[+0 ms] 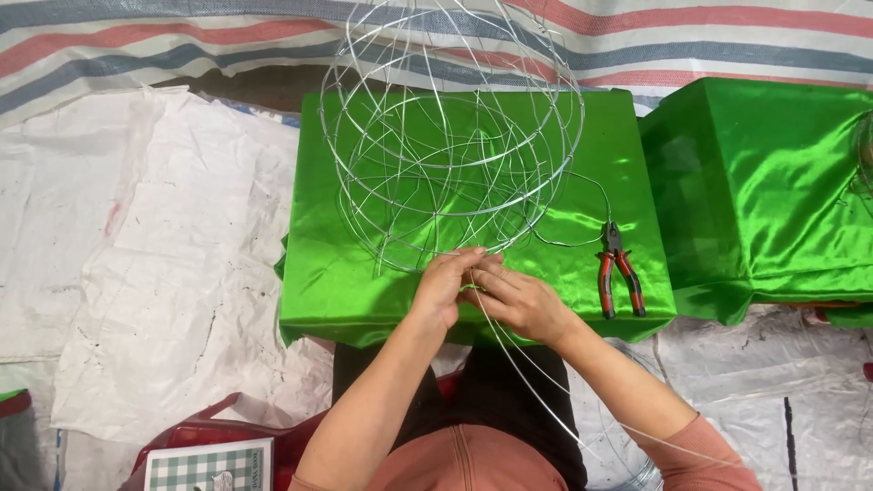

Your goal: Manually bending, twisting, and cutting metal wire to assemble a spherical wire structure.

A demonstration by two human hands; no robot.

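A round wire frame (452, 136) made of several silver hoops and ribs stands on a box covered in shiny green cloth (346, 264). My left hand (443, 284) and my right hand (515, 300) meet at the frame's near rim, fingers pinched on thin silver wire there. A long strand of wire (536, 382) runs from my hands back toward my lap. Red-handled pliers (617, 273) lie on the green cloth just right of my right hand.
A second green-covered box (764, 191) stands at the right. White woven sheeting (136, 255) covers the floor at left, striped tarp (727, 41) lies behind. A red bag with a checked booklet (211, 465) sits at lower left. A wire coil (627, 468) lies by my right side.
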